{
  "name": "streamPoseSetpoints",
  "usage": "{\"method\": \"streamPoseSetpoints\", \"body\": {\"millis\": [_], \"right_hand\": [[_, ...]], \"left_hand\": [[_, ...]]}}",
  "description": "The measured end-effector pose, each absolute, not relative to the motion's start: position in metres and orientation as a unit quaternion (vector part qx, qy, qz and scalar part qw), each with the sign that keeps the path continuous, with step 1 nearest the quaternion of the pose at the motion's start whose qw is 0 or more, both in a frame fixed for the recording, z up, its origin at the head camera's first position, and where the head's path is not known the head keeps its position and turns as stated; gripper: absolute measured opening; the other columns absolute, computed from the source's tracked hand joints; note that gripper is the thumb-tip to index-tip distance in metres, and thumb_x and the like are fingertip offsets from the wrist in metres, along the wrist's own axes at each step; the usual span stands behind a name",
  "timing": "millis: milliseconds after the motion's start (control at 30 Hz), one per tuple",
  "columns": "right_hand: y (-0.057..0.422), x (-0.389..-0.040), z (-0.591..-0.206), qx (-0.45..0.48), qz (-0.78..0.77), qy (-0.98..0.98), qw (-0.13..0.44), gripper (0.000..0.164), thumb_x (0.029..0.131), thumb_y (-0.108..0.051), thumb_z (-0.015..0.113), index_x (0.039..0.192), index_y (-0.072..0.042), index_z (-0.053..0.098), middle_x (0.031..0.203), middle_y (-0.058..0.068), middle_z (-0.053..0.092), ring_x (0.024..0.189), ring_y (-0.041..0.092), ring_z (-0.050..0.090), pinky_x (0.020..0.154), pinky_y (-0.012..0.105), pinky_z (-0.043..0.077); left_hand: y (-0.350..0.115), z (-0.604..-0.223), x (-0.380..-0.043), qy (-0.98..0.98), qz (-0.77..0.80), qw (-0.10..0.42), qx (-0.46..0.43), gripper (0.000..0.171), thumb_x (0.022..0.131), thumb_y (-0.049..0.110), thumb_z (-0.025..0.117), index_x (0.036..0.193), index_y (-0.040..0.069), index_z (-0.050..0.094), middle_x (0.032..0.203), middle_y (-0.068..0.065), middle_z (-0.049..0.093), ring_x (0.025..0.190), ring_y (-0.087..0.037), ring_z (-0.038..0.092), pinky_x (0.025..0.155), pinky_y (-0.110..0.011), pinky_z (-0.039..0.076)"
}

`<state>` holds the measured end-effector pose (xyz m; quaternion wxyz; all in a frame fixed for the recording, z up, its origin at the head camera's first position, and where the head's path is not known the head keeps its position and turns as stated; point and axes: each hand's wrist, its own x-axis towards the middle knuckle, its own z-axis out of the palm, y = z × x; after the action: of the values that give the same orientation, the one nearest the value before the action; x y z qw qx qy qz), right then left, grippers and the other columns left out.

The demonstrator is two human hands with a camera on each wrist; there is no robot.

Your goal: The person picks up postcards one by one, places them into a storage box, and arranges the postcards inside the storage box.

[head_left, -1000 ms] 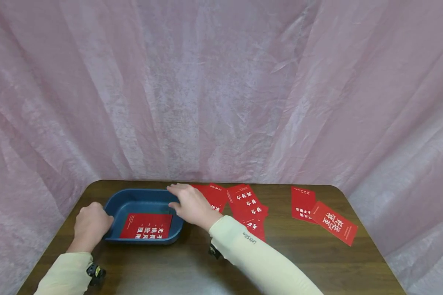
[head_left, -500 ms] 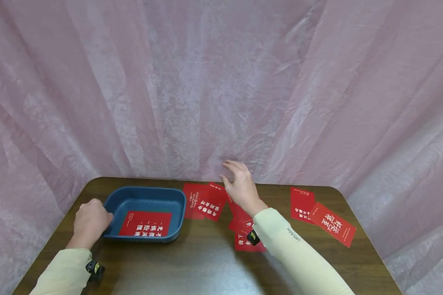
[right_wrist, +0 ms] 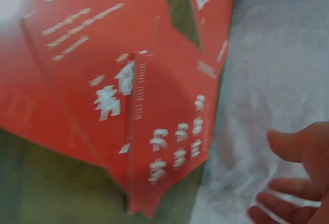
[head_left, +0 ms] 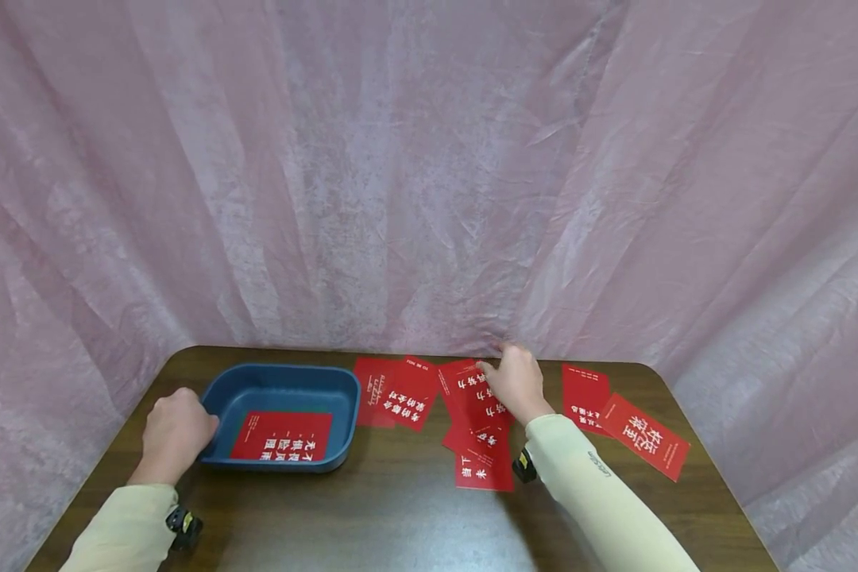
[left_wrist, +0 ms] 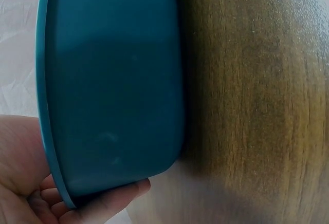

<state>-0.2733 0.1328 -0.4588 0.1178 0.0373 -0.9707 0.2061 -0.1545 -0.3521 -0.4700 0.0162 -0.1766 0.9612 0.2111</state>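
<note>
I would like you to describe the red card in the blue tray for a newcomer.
On the brown wood-grained table, find the blue round-cornered tray held by the person's left hand. Inside, toward its near side, lies the rectangular red card with white characters. It is the only one seen in the tray; the other red cards lie outside.

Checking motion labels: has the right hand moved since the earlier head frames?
Yes: the right hand moved rightward, away from the blue tray.

pale yellow sleeves (head_left: 119,528) | right sleeve (head_left: 618,508): dark lettering (head_left: 600,464) | black wrist cameras (head_left: 181,527), yellow markings (head_left: 188,521)
</note>
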Motion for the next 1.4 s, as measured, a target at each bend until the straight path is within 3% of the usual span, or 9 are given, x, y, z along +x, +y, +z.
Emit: {"method": "streamPoseSetpoints", "body": {"millis": [200,367,500,733,1033,1400], "right_hand": [[0.143,-0.265,-0.473,-0.029,0.170,-0.985,0.022,0.065,0.070,-0.054,0.073,0.106,-0.002,0.057,0.100,0.014,0.049,0.093,0.029,0.050,0.068,0.041,0.047],[0.146,-0.258,-0.482,-0.060,0.146,-0.986,-0.052,0.092,0.062,-0.065,0.072,0.119,0.003,0.044,0.107,0.019,0.041,0.097,0.032,0.043,0.070,0.042,0.048],[0.149,-0.257,-0.487,-0.064,0.121,-0.988,-0.068,0.103,0.057,-0.070,0.071,0.122,0.004,0.040,0.109,0.020,0.040,0.098,0.034,0.042,0.070,0.045,0.047],[0.154,-0.258,-0.495,-0.047,0.114,-0.990,-0.073,0.099,0.056,-0.069,0.072,0.117,0.003,0.041,0.104,0.018,0.042,0.096,0.031,0.043,0.068,0.044,0.046],[0.164,-0.258,-0.493,-0.023,0.169,-0.983,-0.068,0.084,0.061,-0.054,0.079,0.115,0.001,0.046,0.101,0.015,0.047,0.094,0.029,0.048,0.076,0.044,0.046],[0.173,-0.256,-0.490,-0.026,0.209,-0.975,-0.075,0.085,0.057,-0.046,0.084,0.119,-0.001,0.048,0.099,0.011,0.052,0.089,0.025,0.049,0.077,0.041,0.045]], "left_hand": [[-0.351,-0.471,-0.154,0.961,0.214,0.013,-0.175,0.028,0.081,0.018,0.057,0.081,-0.010,0.055,0.066,-0.016,0.052,0.056,-0.027,0.051,0.046,-0.039,0.045],[-0.349,-0.471,-0.155,0.962,0.212,0.014,-0.173,0.027,0.080,0.017,0.057,0.079,-0.009,0.055,0.065,-0.015,0.052,0.056,-0.027,0.050,0.046,-0.038,0.045],[-0.348,-0.471,-0.156,0.963,0.209,0.011,-0.172,0.027,0.079,0.018,0.058,0.078,-0.009,0.055,0.064,-0.014,0.052,0.055,-0.027,0.050,0.046,-0.038,0.045],[-0.348,-0.470,-0.155,0.961,0.215,0.016,-0.174,0.025,0.080,0.017,0.057,0.077,-0.008,0.056,0.064,-0.013,0.052,0.055,-0.025,0.050,0.046,-0.037,0.045],[-0.349,-0.467,-0.152,0.961,0.216,0.017,-0.172,0.026,0.082,0.017,0.057,0.078,-0.009,0.055,0.064,-0.014,0.052,0.055,-0.025,0.050,0.047,-0.038,0.046],[-0.350,-0.467,-0.152,0.961,0.214,0.022,-0.172,0.026,0.082,0.016,0.057,0.080,-0.009,0.054,0.064,-0.014,0.052,0.055,-0.024,0.050,0.048,-0.037,0.046]]}}
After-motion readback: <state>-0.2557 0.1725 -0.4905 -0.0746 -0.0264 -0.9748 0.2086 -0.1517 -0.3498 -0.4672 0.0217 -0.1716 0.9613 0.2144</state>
